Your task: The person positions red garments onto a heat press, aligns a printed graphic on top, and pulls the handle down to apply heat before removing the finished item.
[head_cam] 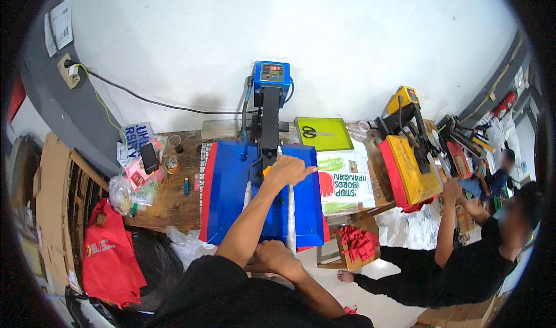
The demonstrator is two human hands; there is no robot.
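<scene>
A blue heat press [223, 184] stands before me, its upper plate down over red fabric [208, 176] that sticks out at its edges. My left hand [286, 170] lies over the press's central arm beside the top of the white-wrapped handle bar [291, 219]; its thumb points right and its other fingers are partly hidden. Below, at the near end of the handle, my right hand [274, 257] is closed around the grip, mostly hiding it. The blue control box [272, 73] with its lit display is behind, against the wall.
Right of the press are a green tray [343, 141] with scissors [319, 133] and a printed white bag [347, 180]. A co-worker [469, 258] works at a yellow heat press [412, 171]. A phone [150, 158] and lighter [186, 186] lie left; red bags [110, 258] hang below.
</scene>
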